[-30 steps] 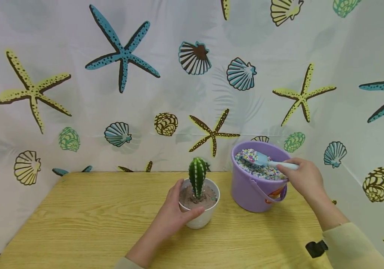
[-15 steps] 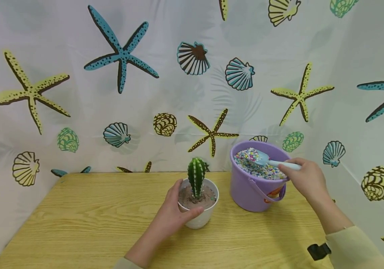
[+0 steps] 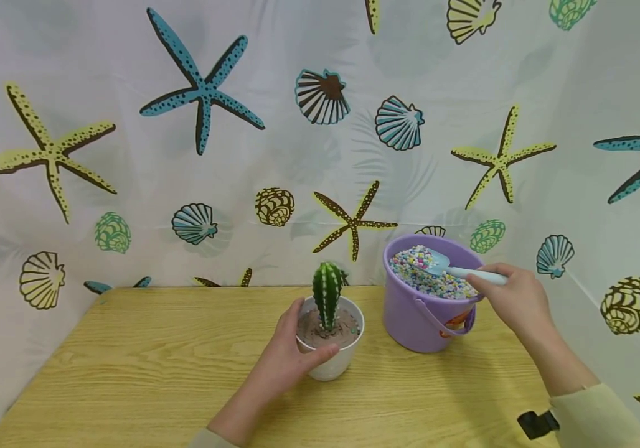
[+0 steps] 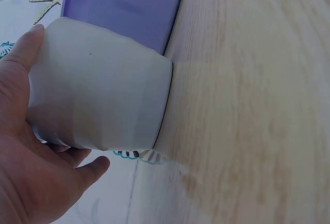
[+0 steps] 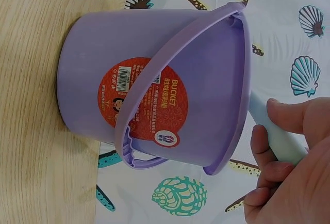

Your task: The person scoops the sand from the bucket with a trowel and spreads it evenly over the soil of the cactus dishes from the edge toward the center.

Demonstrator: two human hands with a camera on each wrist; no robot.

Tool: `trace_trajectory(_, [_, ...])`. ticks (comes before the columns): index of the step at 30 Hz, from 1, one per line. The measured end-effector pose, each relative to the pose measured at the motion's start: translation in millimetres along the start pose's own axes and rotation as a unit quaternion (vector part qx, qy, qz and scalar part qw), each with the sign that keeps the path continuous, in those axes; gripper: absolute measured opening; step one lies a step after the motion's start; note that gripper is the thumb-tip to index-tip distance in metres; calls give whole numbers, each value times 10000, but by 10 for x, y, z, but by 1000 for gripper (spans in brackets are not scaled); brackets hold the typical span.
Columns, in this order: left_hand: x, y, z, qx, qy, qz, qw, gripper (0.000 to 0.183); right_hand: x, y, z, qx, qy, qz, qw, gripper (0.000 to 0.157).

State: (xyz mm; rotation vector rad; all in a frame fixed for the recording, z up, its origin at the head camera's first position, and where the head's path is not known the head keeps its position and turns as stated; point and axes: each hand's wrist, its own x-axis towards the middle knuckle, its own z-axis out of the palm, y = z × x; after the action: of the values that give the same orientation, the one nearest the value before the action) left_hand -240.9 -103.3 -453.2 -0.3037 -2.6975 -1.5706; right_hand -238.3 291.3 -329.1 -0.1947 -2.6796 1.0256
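Observation:
A green cactus point(image 3: 327, 295) stands upright in a white pot point(image 3: 329, 368) filled with brownish soil, a few small beads on its surface. My left hand point(image 3: 289, 356) holds the pot from the left, thumb across the front and fingers round the far side. To the right, my right hand point(image 3: 516, 297) grips the handle of a light blue scoop point(image 3: 440, 264) above the rim of a purple bucket point(image 3: 412, 320). Small multicoloured beads point(image 3: 437, 286) fill much of the bucket, and a heap of them lies at the scoop's blade. The right wrist view shows the handle point(image 5: 282, 140) between thumb and fingers.
Pot and bucket stand side by side on a wooden table point(image 3: 157, 373). The bucket's handle point(image 5: 149, 82) hangs down at its front right, by a red label. Behind the table hangs a white curtain point(image 3: 275, 149) printed with starfish and shells.
My right hand has drawn slightly to the right with the scoop, and more of the beads' surface shows beside its blade. The left hand and the pot keep their place.

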Motion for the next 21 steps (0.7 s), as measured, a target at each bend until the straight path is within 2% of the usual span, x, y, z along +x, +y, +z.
trace_trajectory(12, [3, -10, 6, -23, -18, 32, 10000, 122, -110, -22, -71, 91, -24, -98, 9999, 58])
trace_trajectory(21, [6, -7, 2, -39, -34, -6, 10000, 122, -204, -85, -108, 230, -189, -95, 9995, 57])
